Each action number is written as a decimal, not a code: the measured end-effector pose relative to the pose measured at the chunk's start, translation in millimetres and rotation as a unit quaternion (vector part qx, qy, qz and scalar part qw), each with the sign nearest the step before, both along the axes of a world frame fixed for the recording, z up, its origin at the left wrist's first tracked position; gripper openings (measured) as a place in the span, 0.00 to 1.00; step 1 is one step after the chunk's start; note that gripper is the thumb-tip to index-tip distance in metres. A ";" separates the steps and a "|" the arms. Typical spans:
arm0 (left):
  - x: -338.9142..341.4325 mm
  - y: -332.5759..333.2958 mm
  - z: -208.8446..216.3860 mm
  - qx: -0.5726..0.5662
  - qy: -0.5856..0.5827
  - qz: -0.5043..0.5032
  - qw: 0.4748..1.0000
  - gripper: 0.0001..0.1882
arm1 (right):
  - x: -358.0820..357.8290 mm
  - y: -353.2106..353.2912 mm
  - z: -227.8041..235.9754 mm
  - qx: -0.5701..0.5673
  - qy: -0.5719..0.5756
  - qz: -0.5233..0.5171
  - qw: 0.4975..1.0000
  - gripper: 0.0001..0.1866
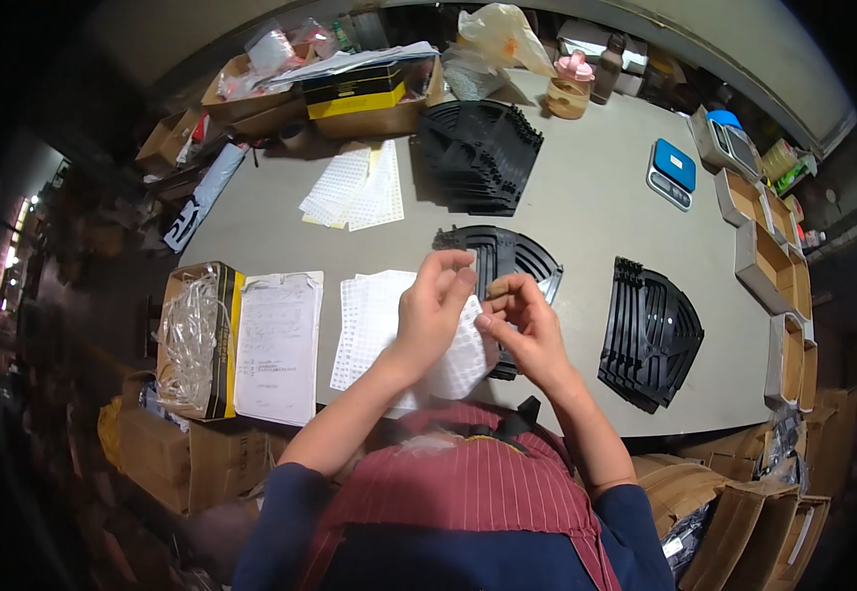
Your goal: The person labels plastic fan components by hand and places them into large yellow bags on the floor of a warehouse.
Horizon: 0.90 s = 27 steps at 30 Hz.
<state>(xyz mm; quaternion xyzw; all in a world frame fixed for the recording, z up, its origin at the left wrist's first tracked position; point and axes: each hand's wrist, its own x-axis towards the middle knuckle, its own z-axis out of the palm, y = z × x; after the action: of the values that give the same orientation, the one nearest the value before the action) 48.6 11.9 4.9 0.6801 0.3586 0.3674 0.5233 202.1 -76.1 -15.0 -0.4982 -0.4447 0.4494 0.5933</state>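
A white sheet of small printed labels (463, 360) hangs bent in front of me, off the table's near edge. My right hand (532, 330) pinches its upper right corner between thumb and curled fingers. Close beside it, my left hand (430, 310) has thumb and index finger drawn together above the sheet; whatever they grip is too small to make out. Behind both hands lies a black fan-shaped plastic part (507, 251), partly hidden by them. More label sheets (369, 325) are spread flat to the left of my left hand.
Black fan-shaped parts are stacked at the back (483, 158) and at the right (650, 335). A notebook page (279, 345) and a box of clear plastic pieces (192, 340) sit left. A blue-topped scale (673, 169) and cardboard trays (773, 266) line the right side.
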 end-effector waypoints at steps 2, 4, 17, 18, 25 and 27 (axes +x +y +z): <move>-13.1 2.5 1.6 -0.043 -0.024 -0.017 0.999 0.17 | 3.7 3.5 1.8 0.011 -0.001 -0.011 1.000 0.20; -27.7 0.4 5.7 -0.100 -0.059 -0.077 0.990 0.21 | 5.3 3.2 7.4 0.003 -0.021 -0.001 1.000 0.19; -31.9 -7.5 13.9 -0.115 -0.021 -0.049 0.992 0.26 | -3.8 1.5 31.3 0.266 -0.418 -0.150 0.856 0.20; -30.2 -7.7 13.6 -0.114 -0.027 -0.046 0.992 0.26 | -4.7 1.7 33.5 0.291 -0.450 -0.145 0.831 0.21; -29.5 -16.4 24.1 0.015 0.079 -0.027 0.996 0.29 | -15.3 4.8 20.0 0.270 -0.451 -0.150 0.837 0.20; -30.6 -17.4 24.9 0.053 0.086 -0.031 0.994 0.32 | -15.8 3.9 19.0 0.264 -0.438 -0.145 0.847 0.19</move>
<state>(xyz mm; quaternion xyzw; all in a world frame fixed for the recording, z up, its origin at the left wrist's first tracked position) 18.0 -5.5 29.9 0.7467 0.3611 0.3098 0.4647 186.3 -72.2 4.0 -0.5270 -0.6829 -0.0415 0.5043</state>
